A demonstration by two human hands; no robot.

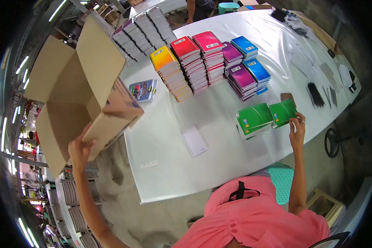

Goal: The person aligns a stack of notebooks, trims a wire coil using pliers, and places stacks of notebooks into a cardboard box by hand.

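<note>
My left hand [80,149] grips the near flap of a large open cardboard box [105,124] at the left edge of the table, thumb on one side of it. On the right, my right hand [297,127] has its bent fingers at the near right corner of a green notebook [282,111], closed on its edge. Beside that, to the left, lies a low stack of green notebooks [254,118]. A small white-covered pad or notebook [194,141] lies flat on the table in front of me.
Tall stacks of yellow [164,58], red [185,46], pink [207,41], purple [242,77] and blue notebooks [257,69] stand across the white table [161,177]. Spiral-bound stacks [142,33] rise behind. A colourful packet [143,90] lies near the box; black strips [315,94] lie right.
</note>
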